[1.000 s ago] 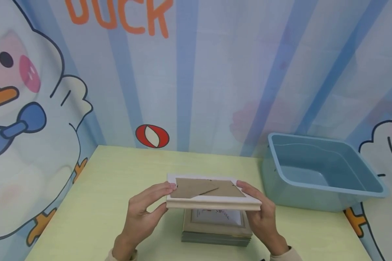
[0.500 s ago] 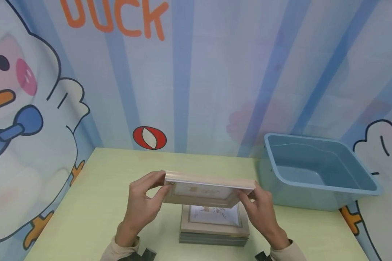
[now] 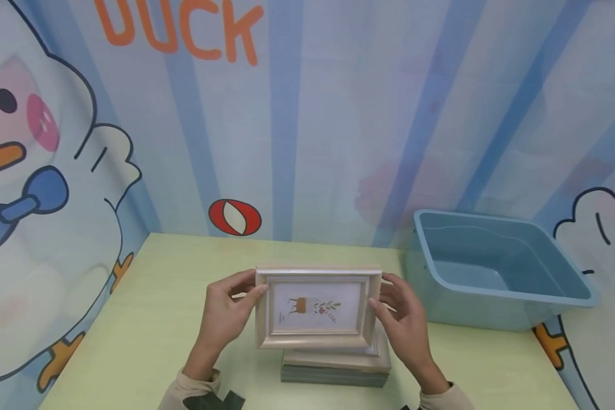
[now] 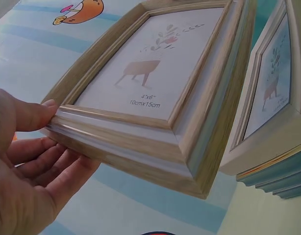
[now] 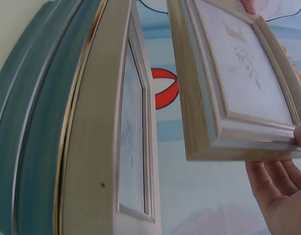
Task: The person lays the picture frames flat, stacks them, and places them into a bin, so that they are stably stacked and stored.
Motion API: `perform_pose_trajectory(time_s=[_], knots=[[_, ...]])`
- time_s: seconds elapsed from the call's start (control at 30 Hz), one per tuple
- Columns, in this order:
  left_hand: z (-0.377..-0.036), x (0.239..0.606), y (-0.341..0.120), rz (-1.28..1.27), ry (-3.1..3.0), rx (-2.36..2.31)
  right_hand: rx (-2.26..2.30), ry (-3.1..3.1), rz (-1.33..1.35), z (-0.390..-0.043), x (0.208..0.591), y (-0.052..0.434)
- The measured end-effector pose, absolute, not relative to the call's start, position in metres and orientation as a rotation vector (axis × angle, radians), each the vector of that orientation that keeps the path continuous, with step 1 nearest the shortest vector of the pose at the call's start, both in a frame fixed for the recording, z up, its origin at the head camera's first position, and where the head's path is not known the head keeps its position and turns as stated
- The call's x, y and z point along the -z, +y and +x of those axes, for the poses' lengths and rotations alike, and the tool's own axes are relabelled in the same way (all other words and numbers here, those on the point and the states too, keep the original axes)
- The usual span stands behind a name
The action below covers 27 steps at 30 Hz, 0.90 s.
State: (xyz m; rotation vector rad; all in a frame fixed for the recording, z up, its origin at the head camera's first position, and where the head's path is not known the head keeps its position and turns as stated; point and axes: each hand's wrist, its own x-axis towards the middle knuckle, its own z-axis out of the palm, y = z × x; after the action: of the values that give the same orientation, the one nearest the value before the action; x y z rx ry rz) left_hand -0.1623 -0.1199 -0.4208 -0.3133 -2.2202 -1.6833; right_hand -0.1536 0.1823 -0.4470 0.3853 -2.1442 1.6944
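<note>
A pale wood-toned picture frame (image 3: 318, 307), holding a print of a stool-like pot with flowers, is tilted face toward me above the table. My left hand (image 3: 230, 313) pinches its left end, thumb on the front and fingers behind. At the opposite end my right hand (image 3: 402, 319) grips it, thumb on the front edge. In the left wrist view the held picture frame (image 4: 150, 73) shows small size lettering on its print. Below it a stack of picture frames (image 3: 335, 373) lies on the table, its top partly hidden.
A blue plastic bin (image 3: 497, 273) stands at the right on the pale yellow table (image 3: 184, 267). No contents show inside it. Behind rises a striped blue backdrop (image 3: 328, 125) with cartoon ducks.
Both hands have turned the picture frame over: its brown cardboard back faced up a second ago, then its front tipped into view. The stack and bin stay put.
</note>
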Motion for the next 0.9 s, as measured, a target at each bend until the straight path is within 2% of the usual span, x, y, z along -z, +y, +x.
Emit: perform_pose_trajectory(time_s=[0.2,0.53,0.9], knots=[[-0.164,0.423,-0.122,-0.243,-2.259,1.728,-1.697,-2.229,0.371,-0.153,0.445,0.187],[-0.168,0.425,-0.125,-0.189,-2.259,1.833,-1.706,-2.635,0.675,-0.154,0.434,0.208],[-0.169,0.428,-0.126,-0.186,-2.259,1.907,-1.805,-2.532,0.752,-0.151,0.442,0.211]])
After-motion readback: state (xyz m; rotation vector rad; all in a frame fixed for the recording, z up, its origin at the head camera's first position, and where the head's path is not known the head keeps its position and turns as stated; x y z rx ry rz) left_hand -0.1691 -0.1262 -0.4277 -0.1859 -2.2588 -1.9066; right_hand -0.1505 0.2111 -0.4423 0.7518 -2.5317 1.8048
